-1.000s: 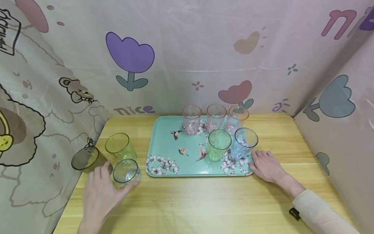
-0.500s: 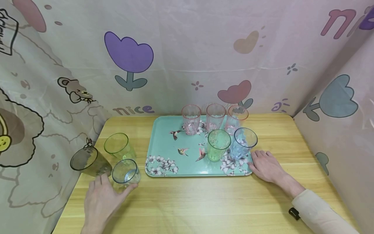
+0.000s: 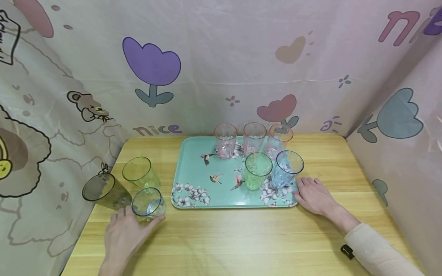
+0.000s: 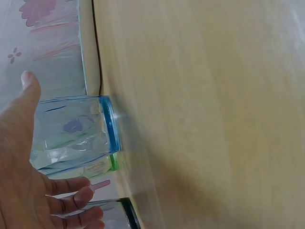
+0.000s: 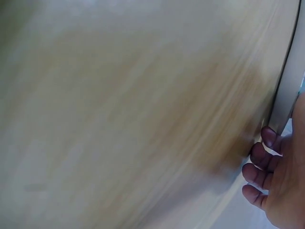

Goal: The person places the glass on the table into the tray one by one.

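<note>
Since the frame a second back, left hand (image 3: 125, 237) has slid slightly toward the near table edge; cups and right hand unchanged.

Left hand cups the blue-rimmed clear cup (image 3: 148, 204) at the left end of the table (image 3: 241, 237), thumb on one side, fingers spread round the other; the left wrist view shows the fingers (image 4: 71, 186) loosely against the wall, not clamped. Right hand (image 3: 314, 196) lies flat, fingers relaxed, touching the tray (image 3: 193, 168) at its near right corner.

Risk, as a judgement: the grey cup (image 3: 103, 189) and yellow-green cup (image 3: 141, 173) stand just beside the held one; a sideways lift could knock them, and the grey one sits at the table edge.

Materials: cups look like thin faceted translucent plastic, tapered, likely slippery. Tray is smooth turquoise with a bird and flower print. Table is wood-grain laminate.
</note>
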